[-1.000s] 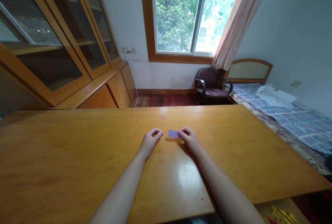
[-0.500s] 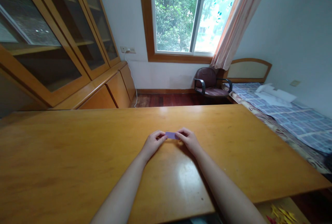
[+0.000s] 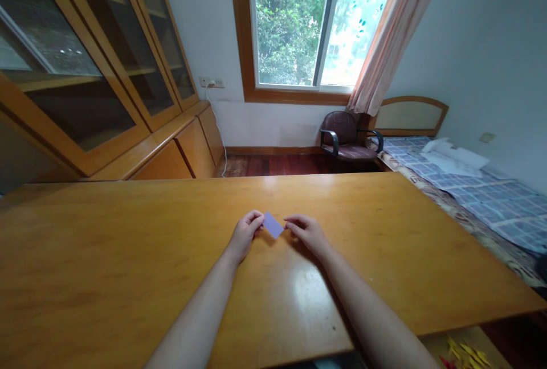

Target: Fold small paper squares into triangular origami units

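A small purple piece of paper [image 3: 273,225] is held tilted just above the wooden table [image 3: 128,255]. My left hand [image 3: 248,231] pinches it at its upper left corner between thumb and fingers. At the paper's right corner is my right hand [image 3: 308,233], its thumb and forefinger slightly apart. Whether a fingertip there still touches the paper I cannot make out. Both forearms reach in over the table's front edge.
Below the table's right front edge, several yellow folded paper pieces [image 3: 468,353] and a red one lie on a lower surface. Beyond the table stand an office chair [image 3: 348,138], a bed [image 3: 487,204] and a glass-fronted cabinet [image 3: 141,107].
The paper has turned from level and narrow-looking to slanted, showing a broader face. My right fingers have loosened from its right end; my left hand has shifted slightly left with it.
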